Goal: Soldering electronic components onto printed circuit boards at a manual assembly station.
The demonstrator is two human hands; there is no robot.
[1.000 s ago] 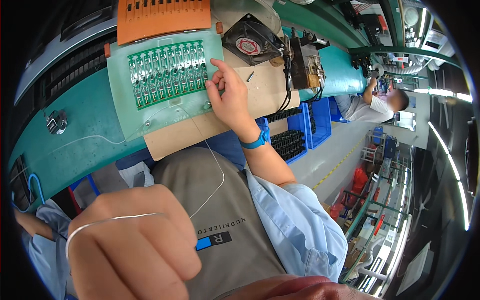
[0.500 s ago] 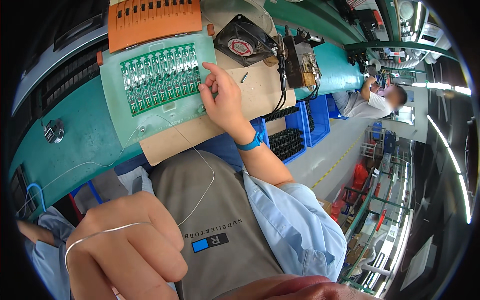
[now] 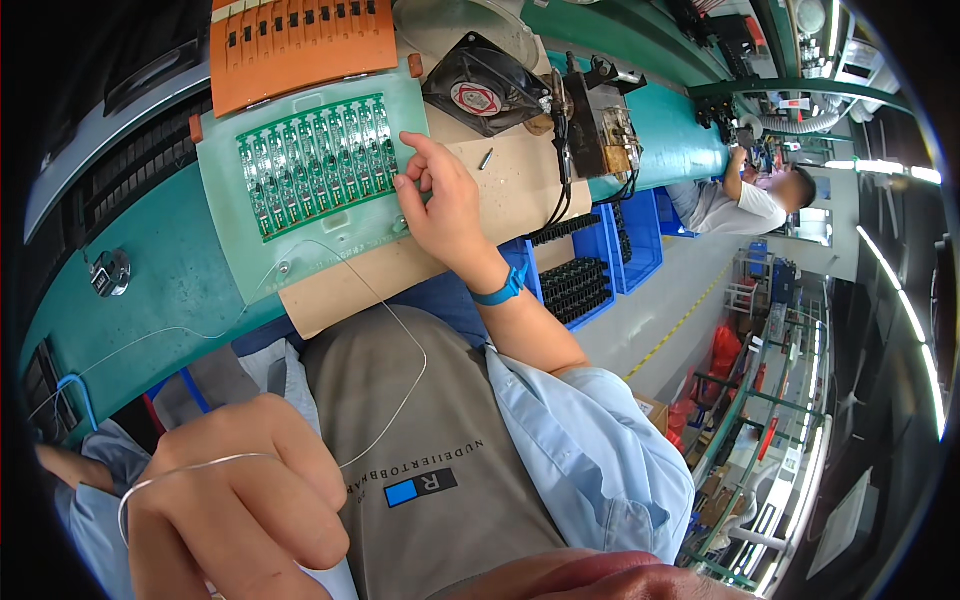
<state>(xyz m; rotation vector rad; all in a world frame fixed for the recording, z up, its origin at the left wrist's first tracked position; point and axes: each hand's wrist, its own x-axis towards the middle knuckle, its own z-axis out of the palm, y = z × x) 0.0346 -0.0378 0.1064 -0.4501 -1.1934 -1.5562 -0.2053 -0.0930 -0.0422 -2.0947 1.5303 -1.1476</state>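
Observation:
My left hand [image 3: 235, 490], close in at the lower left, is closed with a thin silvery wire, like solder wire [image 3: 417, 385], looped across its fingers. From there the wire runs over my apron and the fixture's near edge, then left across the bench. A pale green fixture plate [image 3: 225, 225] carries a panel of narrow green circuit boards [image 3: 318, 165] side by side. My right hand [image 3: 437, 195], with a blue wristband [image 3: 500, 287], rests at the plate's right edge. Its thumb and index finger are apart with nothing between them; the other fingers are half curled.
An orange holder [image 3: 300, 55] with a row of black parts adjoins the plate's far side. A black fan [image 3: 487, 83] and a metal device with cables [image 3: 603, 135] stand to the right. Blue bins [image 3: 632, 250] hold black parts. Another person [image 3: 745, 205] sits farther right.
My left hand has shifted slightly left and down with the wire. The fixture and board panel appear slightly shifted in view; my right hand stays at the plate's edge.

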